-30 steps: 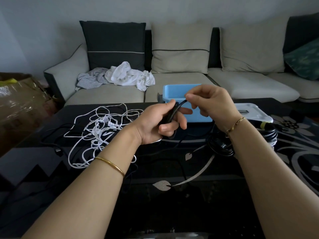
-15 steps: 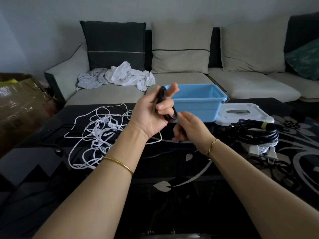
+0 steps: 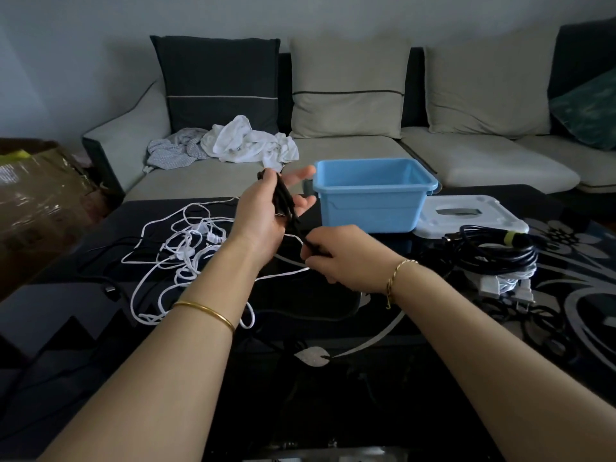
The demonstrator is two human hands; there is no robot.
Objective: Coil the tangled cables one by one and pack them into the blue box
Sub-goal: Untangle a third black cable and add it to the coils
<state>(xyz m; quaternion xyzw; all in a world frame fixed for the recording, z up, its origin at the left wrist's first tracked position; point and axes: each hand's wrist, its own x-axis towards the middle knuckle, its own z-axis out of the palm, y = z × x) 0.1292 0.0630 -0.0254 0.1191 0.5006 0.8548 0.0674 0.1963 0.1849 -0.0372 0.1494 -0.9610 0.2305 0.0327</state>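
A black cable (image 3: 283, 198) is looped as a small coil over my left hand (image 3: 266, 215), which is raised left of the blue box (image 3: 373, 208) with its fingers stretched out. My right hand (image 3: 336, 255), lower and nearer me, pinches the loose strand of the same cable. The blue box stands open on the dark table and looks to hold nothing. A tangle of white cables (image 3: 186, 255) lies on the table to the left. A coiled black cable with a yellow band (image 3: 496, 248) lies at the right.
The box's white lid (image 3: 466, 215) lies right of the box. White plugs (image 3: 503, 285) sit under the black coil. A sofa with cushions and crumpled cloths (image 3: 246, 145) stands behind the dark glass table (image 3: 333, 378). A cardboard box (image 3: 36, 195) is at the left.
My left hand has lifted the coil higher and to the left, and its fingers have straightened. My right hand has dropped from beside the coil down toward me, drawing the strand out.
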